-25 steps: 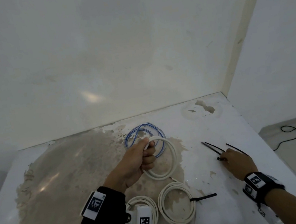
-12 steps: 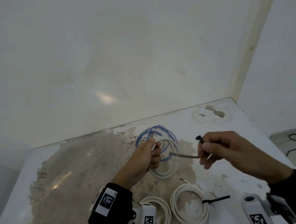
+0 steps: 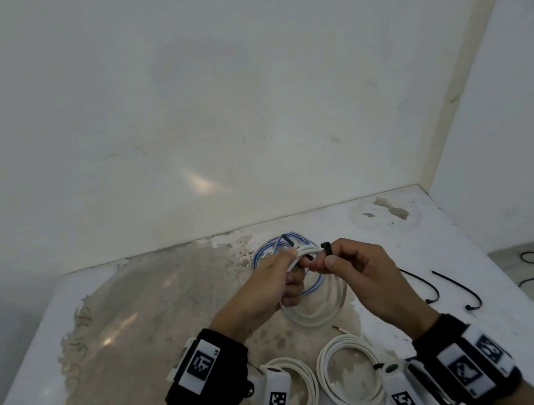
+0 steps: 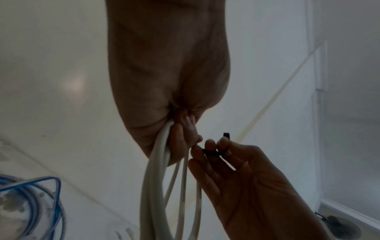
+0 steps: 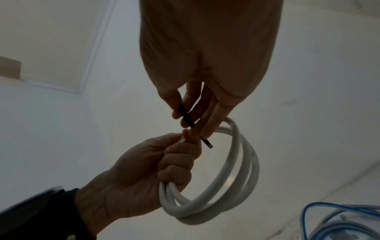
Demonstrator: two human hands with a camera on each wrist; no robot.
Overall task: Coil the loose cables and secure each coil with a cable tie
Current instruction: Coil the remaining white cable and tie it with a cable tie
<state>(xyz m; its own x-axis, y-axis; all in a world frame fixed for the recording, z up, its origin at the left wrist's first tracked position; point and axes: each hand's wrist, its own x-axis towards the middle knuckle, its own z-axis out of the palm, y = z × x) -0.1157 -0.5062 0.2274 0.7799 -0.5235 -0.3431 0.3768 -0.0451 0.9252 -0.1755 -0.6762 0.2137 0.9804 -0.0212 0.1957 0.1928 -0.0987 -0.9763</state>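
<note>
The left hand (image 3: pixel 264 289) is closed tight round the top of a round coil of thick white cable (image 3: pixel 313 313), held up over the stained white table (image 3: pixel 104 330). The right hand (image 3: pixel 362 268) is right next to it and pinches a thin black plastic cable tie (image 5: pixel 186 116) between thumb and fingertips; the tie's pointy end pokes out just past the left thumb. To do this step well, I think the right hand should slide the tie under all the white loops just beside the left fingers, then bring the tip back up to the little square head (image 3: pixel 325 245) and pull. The left hand should keep the loops bunched, or one may slip out. Behind both hands lies a loose blue and white cable (image 3: pixel 282 241); the tie must not catch it. Two more black ties (image 3: pixel 458 288) lie to the right of the right hand. Near the wrists lie two white coils (image 3: pixel 350 377), one of them with a black tie on it.
</note>
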